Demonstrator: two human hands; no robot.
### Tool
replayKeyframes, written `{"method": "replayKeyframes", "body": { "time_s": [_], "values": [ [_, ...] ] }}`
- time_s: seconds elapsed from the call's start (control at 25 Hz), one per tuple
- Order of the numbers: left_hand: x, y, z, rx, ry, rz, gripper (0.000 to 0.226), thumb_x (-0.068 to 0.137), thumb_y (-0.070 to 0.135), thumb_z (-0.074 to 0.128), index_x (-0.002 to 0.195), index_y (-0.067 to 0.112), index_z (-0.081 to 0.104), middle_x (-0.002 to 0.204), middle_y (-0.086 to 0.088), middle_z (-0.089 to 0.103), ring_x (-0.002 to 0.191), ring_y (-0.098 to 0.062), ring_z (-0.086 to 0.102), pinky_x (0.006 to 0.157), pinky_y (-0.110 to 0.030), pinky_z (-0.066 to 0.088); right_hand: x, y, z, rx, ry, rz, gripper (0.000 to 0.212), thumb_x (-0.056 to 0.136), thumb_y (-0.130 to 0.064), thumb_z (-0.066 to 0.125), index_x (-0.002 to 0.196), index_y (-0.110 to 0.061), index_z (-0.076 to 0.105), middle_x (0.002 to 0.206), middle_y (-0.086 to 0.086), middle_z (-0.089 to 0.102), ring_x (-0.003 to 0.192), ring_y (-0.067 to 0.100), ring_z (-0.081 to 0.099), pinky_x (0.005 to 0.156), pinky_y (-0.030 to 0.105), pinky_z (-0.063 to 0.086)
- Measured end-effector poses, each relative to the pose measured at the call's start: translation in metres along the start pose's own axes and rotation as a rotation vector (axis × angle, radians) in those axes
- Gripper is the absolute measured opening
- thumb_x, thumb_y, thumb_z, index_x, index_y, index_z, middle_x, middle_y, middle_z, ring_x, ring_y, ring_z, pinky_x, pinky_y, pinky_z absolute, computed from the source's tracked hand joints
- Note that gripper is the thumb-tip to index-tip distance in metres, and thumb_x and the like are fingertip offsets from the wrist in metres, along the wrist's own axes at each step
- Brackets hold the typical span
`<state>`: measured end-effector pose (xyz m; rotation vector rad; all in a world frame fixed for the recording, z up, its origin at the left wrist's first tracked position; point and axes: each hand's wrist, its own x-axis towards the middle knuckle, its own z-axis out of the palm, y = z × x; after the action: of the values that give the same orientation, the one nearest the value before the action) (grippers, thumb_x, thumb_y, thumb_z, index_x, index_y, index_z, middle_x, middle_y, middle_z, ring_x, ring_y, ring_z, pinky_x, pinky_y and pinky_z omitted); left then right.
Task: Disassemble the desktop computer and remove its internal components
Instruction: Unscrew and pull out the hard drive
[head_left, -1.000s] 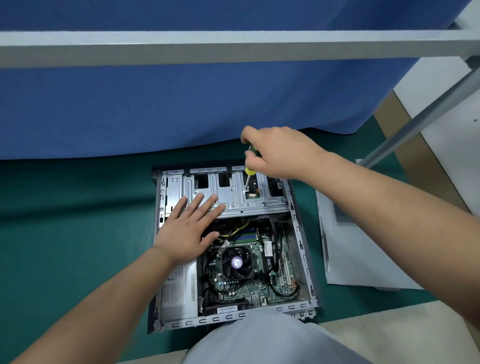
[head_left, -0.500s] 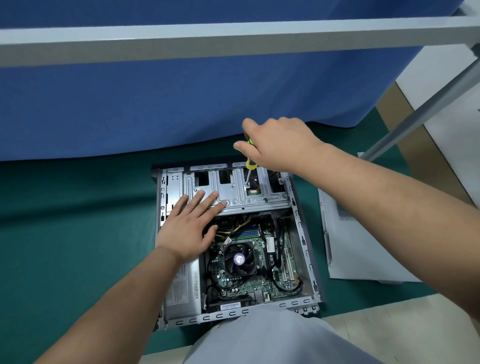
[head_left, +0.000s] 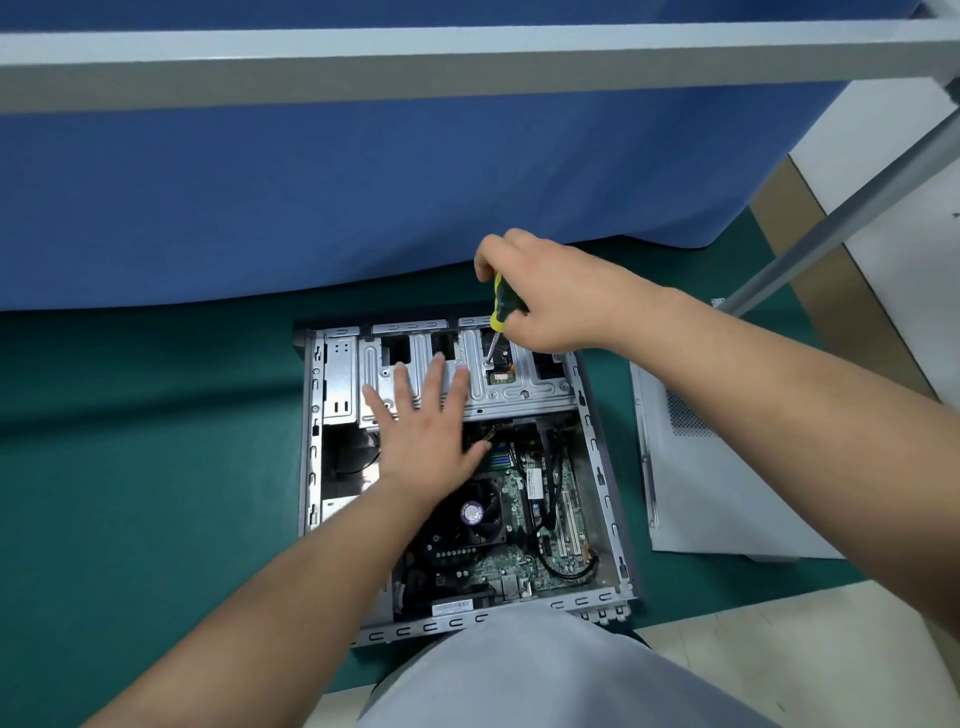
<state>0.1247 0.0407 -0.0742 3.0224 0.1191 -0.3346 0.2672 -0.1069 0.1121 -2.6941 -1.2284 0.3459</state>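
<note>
right hand (head_left: 563, 293) gripping screwdriver (head_left: 501, 301), left hand (head_left: 423, 431) flat on drive cage (head_left: 524, 392)

Yellow-and-green screwdriver (head_left: 500, 305), silver drive cage (head_left: 519, 387), green motherboard (head_left: 519, 558), teal mat (head_left: 156, 467), blue cloth (head_left: 311, 197)

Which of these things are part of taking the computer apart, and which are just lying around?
In use:
- open computer case
- metal drive bracket, pressed flat by the left hand
- yellow-and-green screwdriver, gripped by the right hand
- motherboard and CPU fan, still inside

Lying about:
- removed side panel
- blue cloth
- grey metal frame
</note>
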Motion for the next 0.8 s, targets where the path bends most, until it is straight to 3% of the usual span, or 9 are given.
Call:
{"method": "replayKeyframes", "body": {
  "time_s": [0.08,0.16,0.28,0.32,0.4,0.52,0.64,0.68,0.8],
  "values": [
    [0.009,0.027,0.002,0.025,-0.088,-0.124,0.118,0.084,0.082,0.047,0.16,0.021,-0.02,0.169,-0.009,-0.023,0.148,-0.06,-0.017,0.099,-0.089,-0.009,0.0,-0.002,0.004,-0.184,0.106,0.13,0.039,0.098,-0.053,0.045,0.112,-0.018,0.037,0.086,0.003,0.054,0.063,0.029,0.05,0.058,0.036,0.036],
    [0.015,0.04,0.003,0.017,-0.115,-0.202,0.126,0.083,0.083,0.05,0.158,0.017,-0.026,0.167,-0.008,-0.029,0.144,-0.064,-0.024,0.094,-0.092,-0.008,0.002,-0.003,0.008,-0.388,0.19,0.177,0.044,0.103,-0.06,0.032,0.102,-0.016,0.033,0.066,0.001,0.046,0.052,0.028,0.042,0.049,0.032,0.027],
    [0.016,0.044,0.006,-0.007,-0.088,-0.241,0.122,0.084,0.084,0.045,0.158,0.019,-0.026,0.167,-0.006,-0.029,0.143,-0.063,-0.025,0.092,-0.093,-0.004,0.004,0.003,0.006,-0.143,0.097,0.042,0.023,0.096,-0.034,0.049,0.111,-0.017,0.044,0.092,0.002,0.054,0.073,0.03,0.054,0.059,0.035,0.036],
    [0.015,0.044,0.006,-0.012,-0.077,-0.246,0.12,0.084,0.083,0.043,0.158,0.019,-0.025,0.168,-0.005,-0.029,0.144,-0.063,-0.024,0.092,-0.093,-0.003,0.004,0.005,0.003,-0.036,0.04,0.026,0.028,0.09,-0.028,0.053,0.115,-0.019,0.046,0.1,0.0,0.053,0.079,0.028,0.055,0.063,0.035,0.037],
    [0.015,0.043,0.006,-0.01,-0.072,-0.247,0.117,0.085,0.082,0.041,0.159,0.019,-0.025,0.168,-0.004,-0.029,0.144,-0.063,-0.024,0.092,-0.093,-0.002,0.004,0.005,0.002,-0.021,0.032,0.065,0.032,0.089,-0.037,0.052,0.116,-0.021,0.044,0.096,0.0,0.054,0.079,0.029,0.055,0.063,0.035,0.037],
    [0.015,0.043,0.006,0.007,-0.07,-0.235,0.117,0.086,0.081,0.041,0.158,0.018,-0.025,0.168,-0.004,-0.029,0.144,-0.063,-0.023,0.092,-0.094,-0.001,0.006,0.007,0.005,-0.31,0.164,0.14,0.041,0.101,-0.059,0.035,0.105,-0.019,0.038,0.074,0.001,0.05,0.061,0.03,0.047,0.052,0.034,0.029],
    [0.014,0.043,0.008,0.019,-0.064,-0.222,0.116,0.086,0.081,0.04,0.158,0.018,-0.025,0.168,-0.005,-0.028,0.144,-0.064,-0.022,0.092,-0.093,0.0,0.004,0.01,0.0,-0.038,0.033,-0.037,0.021,0.096,-0.033,0.051,0.113,-0.021,0.046,0.097,-0.002,0.051,0.075,0.023,0.055,0.061,0.036,0.038],
    [0.014,0.043,0.009,0.024,-0.06,-0.218,0.116,0.087,0.081,0.04,0.158,0.017,-0.025,0.168,-0.005,-0.028,0.144,-0.064,-0.022,0.092,-0.093,0.0,0.003,0.01,-0.003,0.038,-0.019,-0.051,0.028,0.09,-0.028,0.054,0.117,-0.024,0.047,0.101,-0.004,0.05,0.08,0.019,0.055,0.064,0.035,0.041],
    [0.015,0.042,0.011,0.036,-0.049,-0.21,0.115,0.087,0.081,0.038,0.158,0.017,-0.026,0.168,-0.006,-0.028,0.144,-0.064,-0.022,0.092,-0.094,0.0,0.003,0.006,-0.001,-0.15,0.059,0.139,0.033,0.097,-0.051,0.046,0.113,-0.023,0.041,0.084,0.001,0.05,0.073,0.031,0.053,0.058,0.036,0.039]
  ]
}}
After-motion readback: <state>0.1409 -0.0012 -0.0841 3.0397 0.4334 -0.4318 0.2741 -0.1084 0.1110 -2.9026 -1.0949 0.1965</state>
